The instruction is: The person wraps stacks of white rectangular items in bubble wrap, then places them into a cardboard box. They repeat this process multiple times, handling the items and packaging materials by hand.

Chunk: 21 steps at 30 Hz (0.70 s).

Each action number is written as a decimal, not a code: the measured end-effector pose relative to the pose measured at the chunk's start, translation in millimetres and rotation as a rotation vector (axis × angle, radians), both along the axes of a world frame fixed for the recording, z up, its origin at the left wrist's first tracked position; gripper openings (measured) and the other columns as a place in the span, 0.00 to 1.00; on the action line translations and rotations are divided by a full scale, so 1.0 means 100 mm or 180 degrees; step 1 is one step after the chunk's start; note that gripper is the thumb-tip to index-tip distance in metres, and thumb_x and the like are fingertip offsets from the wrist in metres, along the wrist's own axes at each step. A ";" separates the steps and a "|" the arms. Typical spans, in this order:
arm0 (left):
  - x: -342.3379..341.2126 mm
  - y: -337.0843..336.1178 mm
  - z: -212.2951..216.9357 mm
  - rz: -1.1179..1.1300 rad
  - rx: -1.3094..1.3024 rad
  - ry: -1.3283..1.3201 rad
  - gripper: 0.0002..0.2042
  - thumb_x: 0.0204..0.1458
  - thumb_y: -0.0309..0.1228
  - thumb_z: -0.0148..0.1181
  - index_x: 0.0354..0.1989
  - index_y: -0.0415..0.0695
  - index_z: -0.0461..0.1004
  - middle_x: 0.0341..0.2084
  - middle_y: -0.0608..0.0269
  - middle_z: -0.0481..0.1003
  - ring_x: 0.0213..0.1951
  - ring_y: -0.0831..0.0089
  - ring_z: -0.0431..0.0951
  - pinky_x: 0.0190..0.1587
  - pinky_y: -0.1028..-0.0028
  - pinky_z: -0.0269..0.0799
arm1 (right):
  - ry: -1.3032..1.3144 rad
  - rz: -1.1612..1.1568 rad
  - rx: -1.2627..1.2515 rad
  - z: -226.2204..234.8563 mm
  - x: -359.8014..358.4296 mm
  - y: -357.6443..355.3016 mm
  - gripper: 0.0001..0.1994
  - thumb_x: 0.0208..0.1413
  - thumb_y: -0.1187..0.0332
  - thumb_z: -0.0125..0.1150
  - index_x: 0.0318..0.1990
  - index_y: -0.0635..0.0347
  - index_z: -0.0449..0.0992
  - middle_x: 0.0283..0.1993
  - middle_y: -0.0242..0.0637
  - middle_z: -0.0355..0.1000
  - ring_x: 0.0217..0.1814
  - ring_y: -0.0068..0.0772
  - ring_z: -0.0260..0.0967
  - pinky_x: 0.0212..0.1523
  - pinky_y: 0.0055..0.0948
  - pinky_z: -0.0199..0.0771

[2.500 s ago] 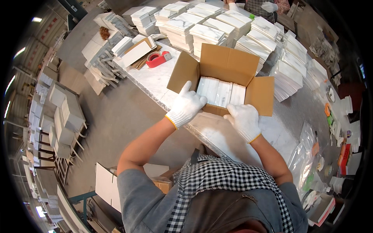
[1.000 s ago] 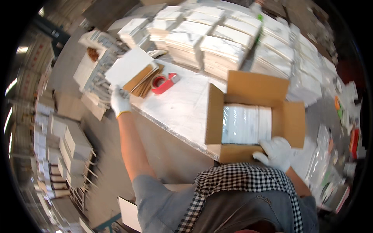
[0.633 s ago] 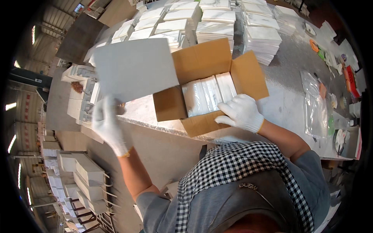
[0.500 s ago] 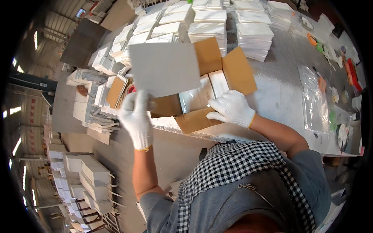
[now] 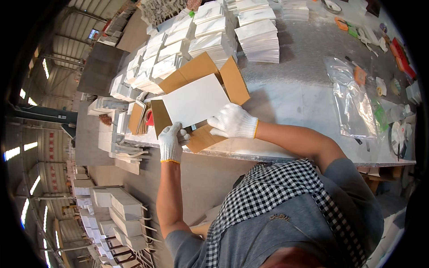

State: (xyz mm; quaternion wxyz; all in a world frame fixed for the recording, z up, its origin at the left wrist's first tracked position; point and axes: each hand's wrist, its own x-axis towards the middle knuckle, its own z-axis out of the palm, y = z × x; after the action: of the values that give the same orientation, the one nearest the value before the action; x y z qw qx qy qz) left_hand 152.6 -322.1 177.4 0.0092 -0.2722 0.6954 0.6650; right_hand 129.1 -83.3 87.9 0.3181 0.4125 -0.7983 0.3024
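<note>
The gloved left hand (image 5: 171, 143) is gripping the white sheet (image 5: 195, 101) at its 7 o'clock corner, over the open cardboard box (image 5: 201, 73). The right hand (image 5: 232, 121) is pressing its 5 o'clock edge, apparently grasping. Bare table (image 5: 295, 89) is lying open at 3 o'clock; paper stacks (image 5: 214, 31) are crowding 12.

Stacked white packs (image 5: 257, 38), perhaps tape (image 5: 149, 118)

single head-worn fisheye, looking steeply down over the chest, close on the table (image 5: 308, 107), edges bent toward rim
</note>
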 end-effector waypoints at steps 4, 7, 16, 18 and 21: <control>-0.14 -0.02 0.08 0.0170 -0.0247 0.0300 0.05 0.59 0.27 0.61 0.33 0.41 0.73 0.18 0.64 0.72 0.15 0.71 0.72 0.17 0.74 0.70 | 0.0293 0.0183 -0.0210 -0.19 -0.12 -0.02 0.12 0.50 0.61 0.68 0.27 0.53 0.70 0.23 0.32 0.68 0.23 0.35 0.69 0.25 0.36 0.69; -0.16 -0.14 0.19 -0.0045 -0.0176 0.0327 0.05 0.59 0.27 0.60 0.32 0.40 0.74 0.18 0.65 0.71 0.16 0.72 0.71 0.18 0.76 0.69 | 0.0417 0.0177 -0.0221 -0.16 -0.06 -0.01 0.09 0.49 0.64 0.66 0.28 0.53 0.71 0.25 0.31 0.67 0.25 0.34 0.70 0.25 0.36 0.70; -0.27 0.05 -0.14 -0.0207 -0.0052 -0.0222 0.06 0.59 0.29 0.61 0.35 0.39 0.75 0.19 0.65 0.73 0.19 0.72 0.74 0.19 0.75 0.67 | 0.0355 0.0224 -0.0203 -0.20 -0.05 -0.03 0.05 0.53 0.64 0.57 0.30 0.52 0.72 0.29 0.30 0.68 0.31 0.33 0.73 0.29 0.36 0.73; -0.32 0.03 -0.08 -0.0711 -0.0854 -0.0619 0.08 0.59 0.28 0.61 0.28 0.39 0.74 0.17 0.65 0.72 0.18 0.71 0.75 0.18 0.73 0.66 | 0.0294 0.0255 -0.0151 -0.16 -0.04 -0.02 0.04 0.53 0.64 0.57 0.30 0.52 0.72 0.29 0.30 0.68 0.31 0.33 0.73 0.30 0.36 0.73; -0.43 0.05 -0.14 -0.1625 -0.3129 -0.1018 0.15 0.54 0.38 0.66 0.24 0.37 0.78 0.21 0.54 0.80 0.21 0.62 0.81 0.22 0.66 0.73 | 0.0253 0.0267 -0.0149 -0.15 -0.04 0.01 0.04 0.52 0.64 0.58 0.31 0.52 0.72 0.30 0.30 0.68 0.32 0.33 0.73 0.30 0.36 0.73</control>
State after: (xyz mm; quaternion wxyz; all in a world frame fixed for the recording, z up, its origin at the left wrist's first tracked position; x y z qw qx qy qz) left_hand 109.2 -317.4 163.6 0.1468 -0.1652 0.9564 0.1910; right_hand 125.3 -82.5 72.7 0.3462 0.4496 -0.7597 0.3175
